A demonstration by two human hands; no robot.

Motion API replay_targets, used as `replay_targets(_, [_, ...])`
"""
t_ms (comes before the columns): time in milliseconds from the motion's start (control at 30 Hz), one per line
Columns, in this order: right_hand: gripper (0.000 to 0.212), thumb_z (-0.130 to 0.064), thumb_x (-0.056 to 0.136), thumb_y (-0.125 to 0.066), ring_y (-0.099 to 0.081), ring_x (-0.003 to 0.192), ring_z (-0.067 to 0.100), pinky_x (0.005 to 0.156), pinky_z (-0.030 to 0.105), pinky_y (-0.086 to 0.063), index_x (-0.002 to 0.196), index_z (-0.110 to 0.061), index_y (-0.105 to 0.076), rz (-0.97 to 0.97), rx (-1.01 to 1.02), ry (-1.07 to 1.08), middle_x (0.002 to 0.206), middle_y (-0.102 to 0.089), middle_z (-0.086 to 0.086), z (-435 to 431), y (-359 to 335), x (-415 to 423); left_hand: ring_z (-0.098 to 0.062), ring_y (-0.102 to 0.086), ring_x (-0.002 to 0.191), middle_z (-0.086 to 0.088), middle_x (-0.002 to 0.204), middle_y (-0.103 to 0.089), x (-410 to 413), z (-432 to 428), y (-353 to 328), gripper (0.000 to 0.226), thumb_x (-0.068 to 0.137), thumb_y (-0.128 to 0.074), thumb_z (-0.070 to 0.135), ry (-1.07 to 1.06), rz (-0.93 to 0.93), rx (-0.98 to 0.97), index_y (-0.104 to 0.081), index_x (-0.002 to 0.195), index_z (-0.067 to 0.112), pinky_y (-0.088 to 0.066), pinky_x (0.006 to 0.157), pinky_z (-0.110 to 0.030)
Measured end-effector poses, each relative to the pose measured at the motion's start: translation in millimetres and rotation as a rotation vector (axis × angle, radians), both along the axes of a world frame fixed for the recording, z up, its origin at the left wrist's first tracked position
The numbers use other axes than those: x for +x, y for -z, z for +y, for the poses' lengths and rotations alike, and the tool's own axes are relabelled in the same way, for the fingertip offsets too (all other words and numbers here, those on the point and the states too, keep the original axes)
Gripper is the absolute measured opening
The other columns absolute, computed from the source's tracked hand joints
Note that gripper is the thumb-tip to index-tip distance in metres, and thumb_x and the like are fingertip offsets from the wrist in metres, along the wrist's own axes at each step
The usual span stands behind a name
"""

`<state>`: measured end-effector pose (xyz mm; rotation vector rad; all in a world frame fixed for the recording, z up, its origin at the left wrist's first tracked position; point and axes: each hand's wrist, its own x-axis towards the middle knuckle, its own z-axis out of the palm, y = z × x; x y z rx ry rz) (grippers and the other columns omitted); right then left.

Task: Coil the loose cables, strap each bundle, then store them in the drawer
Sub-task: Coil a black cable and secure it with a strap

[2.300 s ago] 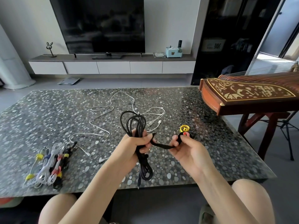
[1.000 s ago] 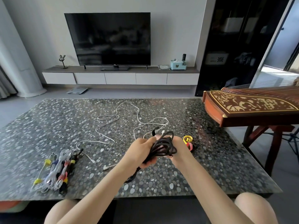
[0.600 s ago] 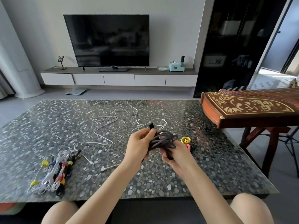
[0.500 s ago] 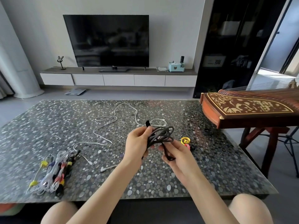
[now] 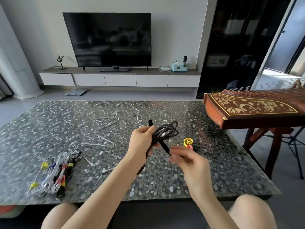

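head view: strapped bundles point(image 5: 54, 176) lie lower left, near the table point(image 5: 181, 184) front edge. centre: left hand point(image 5: 140, 142) grips the black cable coil point(image 5: 166, 131), held off the top; right hand point(image 5: 189, 164) pinches the black strap point(image 5: 164, 147) tail. beyond: loose white cable point(image 5: 105, 128). zither point(image 5: 250, 111) beside the right edge.

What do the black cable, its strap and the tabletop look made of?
Cable: dull grey-black jacket, maybe braided fabric or rubber; it bends in soft loops. Strap: flat matte black band, probably hook-and-loop fabric. Tabletop: glossy, pebble-patterned, probably glass or polished stone; it reflects light.
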<state>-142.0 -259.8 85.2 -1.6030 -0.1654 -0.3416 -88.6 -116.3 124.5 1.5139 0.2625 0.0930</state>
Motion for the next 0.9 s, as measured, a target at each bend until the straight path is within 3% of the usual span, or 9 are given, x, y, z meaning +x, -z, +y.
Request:
replay_targets(133, [0.021,0.001,0.075,-0.072,-0.066,0.096,0.004,0.085,0.013,-0.051,0.095,-0.003,-0.073,-0.542,-0.442,0.122,0.100,-0.071,0.002,-5.4,-8.4,-1.6,-0.011,-0.053,0.039,-0.001,0.055,-0.063,-2.2,1.1,4.3,0.022,0.095,-0.054,0.021,0.003,-0.065,0.143,-0.068,0.084,0.007,-0.029,0.032,-0.019])
replay_targets(233, [0.034,0.013,0.076,-0.069,-0.070,0.094,0.014,0.083,0.024,-0.056,0.108,0.005,-0.067,-0.621,-0.590,0.037,0.101,-0.072,0.010,-8.2,-22.1,-2.4,-0.009,-0.047,0.037,-0.003,0.052,-0.061,-3.0,0.3,7.0,0.031,0.096,-0.051,0.026,-0.035,-0.155,0.491,-0.066,0.076,0.007,-0.031,0.039,-0.020])
replay_targets(300, [0.038,0.020,0.071,-0.069,-0.072,0.086,0.020,0.072,0.034,-0.060,0.106,0.005,-0.068,-0.651,-0.697,0.022,0.094,-0.073,0.011,-10.1,-34.8,0.1,-0.017,-0.049,0.047,-0.007,0.059,-0.064,-4.8,-2.2,6.4,0.033,0.095,-0.052,0.029,-0.071,-0.217,0.678,-0.065,0.076,0.005,-0.032,0.047,-0.027])
replay_targets(400, [0.026,0.010,0.070,-0.076,-0.070,0.067,0.016,0.058,0.033,-0.057,0.092,-0.003,-0.074,-0.783,-0.850,0.097,0.078,-0.074,0.004,-10.7,-54.2,6.5,-0.013,-0.056,0.052,0.008,0.062,-0.063,-9.9,-10.2,5.0,0.011,0.090,-0.060,0.027,-0.084,-0.315,0.750,-0.065,0.083,0.021,-0.039,0.049,-0.025])
replay_targets(500, [0.017,0.001,0.080,-0.070,-0.068,0.073,0.007,0.069,0.018,-0.053,0.094,-0.008,-0.073,-0.606,-0.726,0.102,0.081,-0.073,-0.001,-9.4,-68.5,17.5,-0.007,-0.056,0.054,0.012,0.064,-0.063,-13.4,-18.0,7.1,0.003,0.086,-0.065,0.027,-0.067,-0.373,0.694,-0.066,0.083,0.028,-0.042,0.052,-0.024])
replay_targets(567, [0.019,-0.002,0.083,-0.069,-0.066,0.080,-0.001,0.074,0.010,-0.049,0.097,-0.015,-0.069,-0.376,-0.561,0.079,0.086,-0.072,-0.005,-11.9,-70.5,29.7,-0.007,-0.059,0.057,0.014,0.062,-0.065,-12.1,-19.6,8.7,0.019,0.086,-0.066,0.028,-0.025,-0.379,0.601,-0.060,0.074,0.041,-0.044,0.054,-0.023])
replay_targets(633, [0.022,-0.004,0.083,-0.068,-0.065,0.081,-0.002,0.074,0.010,-0.049,0.094,-0.023,-0.066,-0.241,-0.417,0.075,0.086,-0.070,-0.008,-16.1,-68.6,41.9,-0.004,-0.058,0.055,0.013,0.065,-0.067,-10.8,-21.0,7.9,0.018,0.087,-0.065,0.029,0.064,-0.351,0.449,-0.061,0.073,0.041,-0.044,0.052,-0.025])
replay_targets(767, [0.030,-0.001,0.081,-0.069,-0.067,0.081,0.003,0.072,0.019,-0.053,0.089,-0.029,-0.063,-0.157,-0.143,0.049,0.081,-0.071,-0.006,-21.0,-60.2,51.1,-0.002,-0.049,0.049,0.013,0.069,-0.066,-11.3,-22.1,5.3,0.006,0.079,-0.062,0.039,0.153,-0.298,0.218,-0.067,0.078,0.036,-0.034,0.050,-0.027])
replay_targets(900, [0.025,-0.003,0.081,-0.071,-0.068,0.082,0.007,0.073,0.017,-0.053,0.090,-0.025,-0.065,-0.185,-0.116,-0.036,0.084,-0.072,-0.006,-23.0,-58.5,49.7,-0.004,-0.055,0.056,0.011,0.071,-0.067,-11.3,-19.5,6.2,0.005,0.086,-0.066,0.030,0.113,-0.314,0.312,-0.070,0.083,0.032,-0.042,0.055,-0.028])
